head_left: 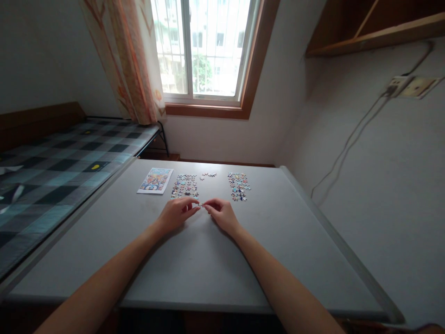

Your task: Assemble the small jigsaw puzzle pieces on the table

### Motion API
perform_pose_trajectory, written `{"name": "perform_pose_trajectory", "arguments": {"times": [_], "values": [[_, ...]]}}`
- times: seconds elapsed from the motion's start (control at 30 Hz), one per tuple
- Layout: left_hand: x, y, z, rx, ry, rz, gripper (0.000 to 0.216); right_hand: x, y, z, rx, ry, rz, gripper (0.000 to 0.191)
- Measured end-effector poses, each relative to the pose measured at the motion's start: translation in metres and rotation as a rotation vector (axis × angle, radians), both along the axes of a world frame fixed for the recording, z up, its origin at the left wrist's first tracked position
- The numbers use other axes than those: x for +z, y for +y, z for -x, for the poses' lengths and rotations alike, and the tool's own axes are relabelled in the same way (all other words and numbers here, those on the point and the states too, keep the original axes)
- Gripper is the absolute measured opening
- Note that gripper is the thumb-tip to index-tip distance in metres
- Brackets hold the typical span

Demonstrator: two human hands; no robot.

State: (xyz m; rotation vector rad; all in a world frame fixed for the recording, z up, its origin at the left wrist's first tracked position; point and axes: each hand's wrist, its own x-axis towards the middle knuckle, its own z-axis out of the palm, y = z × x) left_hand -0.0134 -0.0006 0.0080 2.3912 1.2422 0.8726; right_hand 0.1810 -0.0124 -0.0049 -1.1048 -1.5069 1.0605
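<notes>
My left hand (179,213) and my right hand (222,214) meet fingertip to fingertip over the middle of the table. Between them is a small jigsaw puzzle piece (201,205), pinched by the thumb and forefinger of each hand; whether it is one piece or two joined ones is too small to tell. Just beyond my left hand lies a block of loose puzzle pieces (186,184). A second group of pieces (238,185) is spread beyond my right hand. A short run of pieces (209,175) lies between the two groups, farther back.
A printed picture sheet (155,181) lies at the table's back left. The grey table (208,269) has a raised right edge. A bed with a checked cover (104,144) stands along the left. A cable (342,153) hangs down the right wall from a socket (398,86).
</notes>
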Motion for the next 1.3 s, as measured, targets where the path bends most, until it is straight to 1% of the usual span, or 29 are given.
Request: {"name": "perform_pose_trajectory", "arguments": {"times": [0.23, 0.4, 0.67, 0.93, 1.3], "values": [[-0.0013, 0.0012, 0.0007, 0.000, 0.093, 0.021, 0.031, 0.0006, -0.0021, -0.0001, -0.064, -0.110, -0.090, 0.017], [-0.0002, 0.0011, 0.0004, -0.002, 0.089, 0.025, 0.031, -0.0006, -0.0019, -0.0003, -0.073, -0.164, -0.140, 0.016], [-0.0019, 0.0014, 0.0013, 0.024, 0.098, 0.022, 0.032, 0.0002, -0.0025, -0.0003, -0.072, -0.161, -0.138, 0.015], [-0.0008, 0.0013, 0.0010, 0.015, 0.095, 0.035, 0.030, -0.0006, -0.0029, 0.0001, -0.073, -0.147, -0.143, 0.015], [-0.0031, 0.0026, 0.0014, 0.008, 0.133, 0.033, 0.030, 0.0016, -0.0034, -0.0003, -0.067, -0.211, -0.147, 0.013]]}}
